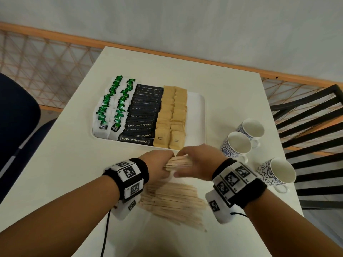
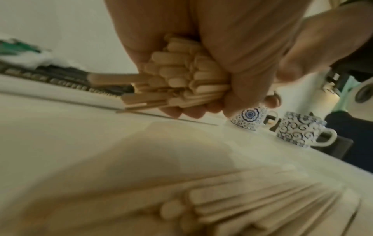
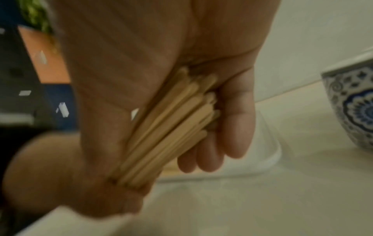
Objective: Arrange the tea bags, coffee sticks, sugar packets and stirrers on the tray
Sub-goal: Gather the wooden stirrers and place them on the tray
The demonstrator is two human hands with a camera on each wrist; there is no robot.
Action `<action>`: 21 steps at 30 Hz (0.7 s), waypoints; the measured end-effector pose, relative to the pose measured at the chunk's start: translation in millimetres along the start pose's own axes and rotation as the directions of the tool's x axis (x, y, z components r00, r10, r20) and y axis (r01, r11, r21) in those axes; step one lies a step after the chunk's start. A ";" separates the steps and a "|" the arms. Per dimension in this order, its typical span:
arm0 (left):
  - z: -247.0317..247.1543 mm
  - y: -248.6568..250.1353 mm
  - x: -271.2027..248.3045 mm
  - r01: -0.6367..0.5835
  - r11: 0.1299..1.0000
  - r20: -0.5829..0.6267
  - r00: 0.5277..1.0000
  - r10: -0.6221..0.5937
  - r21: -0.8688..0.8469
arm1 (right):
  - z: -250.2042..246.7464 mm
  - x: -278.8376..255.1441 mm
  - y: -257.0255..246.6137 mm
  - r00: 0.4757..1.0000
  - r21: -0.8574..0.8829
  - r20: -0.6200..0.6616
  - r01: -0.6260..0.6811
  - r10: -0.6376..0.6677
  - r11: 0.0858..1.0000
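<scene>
- Your left hand [image 1: 157, 165] and right hand [image 1: 196, 162] meet just in front of the tray [image 1: 196, 112], above the table [image 1: 222, 93], and share one bundle of stirrers [image 1: 178, 162].
- Your left hand's fingers are curled round one end of the bundle; in the left wrist view the rounded stick tips [image 2: 177, 68] poke out of the fist [image 2: 201, 47].
- Your right hand wraps the other end, with the fingers [image 3: 236, 121] folded under the sticks [image 3: 171, 127] and the palm over them.
- A loose pile of stirrers [image 1: 172, 201] lies on the table below your wrists, nearer to you than the held bundle.
- On the tray, the tea bags [image 1: 115, 106] fill the left side in two rows, the coffee sticks [image 1: 143, 115] lie stacked in the middle, and the sugar packets [image 1: 172, 115] sit in two rows to their right.
- The strip of tray right of the sugar packets shows bare white.
- Three patterned cups [image 1: 241, 145] stand on the table to the right of the tray, close to your right wrist.
- A dark slatted chair [image 1: 311, 136] stands past the table's right edge.
</scene>
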State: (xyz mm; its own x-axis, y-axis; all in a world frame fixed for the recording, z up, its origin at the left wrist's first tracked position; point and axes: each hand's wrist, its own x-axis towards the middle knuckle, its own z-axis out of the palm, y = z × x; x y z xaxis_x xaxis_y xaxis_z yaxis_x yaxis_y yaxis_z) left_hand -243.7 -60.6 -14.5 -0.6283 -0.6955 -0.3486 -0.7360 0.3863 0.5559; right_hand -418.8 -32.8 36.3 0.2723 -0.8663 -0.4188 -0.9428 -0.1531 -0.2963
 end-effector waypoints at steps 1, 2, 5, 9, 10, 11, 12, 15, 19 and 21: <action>0.6 -5.8 -0.4 0.002 0.996 -0.047 0.999 -0.006 -0.093 | -8.9 -2.0 0.6 0.998 0.106 -0.057 -0.006 0.012 0.994; 1.5 -8.3 -0.7 -0.009 0.979 -0.103 0.995 -0.012 -0.203 | -16.9 -3.5 -0.7 0.989 0.199 -0.144 0.011 0.018 0.980; 6.2 -7.8 1.7 -0.071 0.865 -0.213 0.976 -0.043 -0.497 | -31.8 -2.2 -16.8 0.935 0.186 -0.352 0.116 -0.044 0.976; 0.3 11.2 9.7 -0.047 0.796 -0.244 0.961 -0.129 -0.604 | -27.8 10.5 -49.7 0.868 -0.033 -0.453 0.208 -0.201 0.977; 4.5 17.3 19.0 0.006 0.852 -0.387 0.889 -0.245 -0.524 | -23.9 14.5 -54.8 0.843 -0.083 -0.479 0.233 -0.244 0.969; 8.9 24.5 29.1 0.117 0.884 -0.577 0.718 -0.390 -0.453 | -17.9 20.0 -57.1 0.828 -0.129 -0.484 0.251 -0.282 0.959; 6.6 23.0 23.6 0.192 0.857 -0.532 0.713 -0.456 -0.478 | -11.9 25.2 -57.9 0.833 -0.161 -0.461 0.258 -0.304 0.953; 4.0 34.7 45.3 0.288 0.822 -0.583 0.593 -0.555 -0.491 | 3.6 33.1 -56.3 0.834 -0.183 -0.445 0.273 -0.327 0.945; 7.9 21.0 24.6 0.314 0.821 -0.545 0.627 -0.557 -0.477 | 8.5 38.5 -53.0 0.762 -0.229 -0.521 0.310 -0.385 0.923; 13.0 8.9 30.6 0.106 0.877 -0.300 0.915 -0.271 -0.470 | 9.3 35.2 -45.3 0.757 -0.149 -0.547 0.334 -0.359 0.931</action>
State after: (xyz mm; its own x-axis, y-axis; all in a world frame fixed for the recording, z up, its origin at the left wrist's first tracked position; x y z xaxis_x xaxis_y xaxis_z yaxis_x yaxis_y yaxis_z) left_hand -272.7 -70.6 -30.0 -0.2995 -0.9226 -0.2433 -0.5934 -0.0196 0.8046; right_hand -364.7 -52.0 27.0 0.4389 -0.8606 0.2585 -0.8154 -0.5023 -0.2877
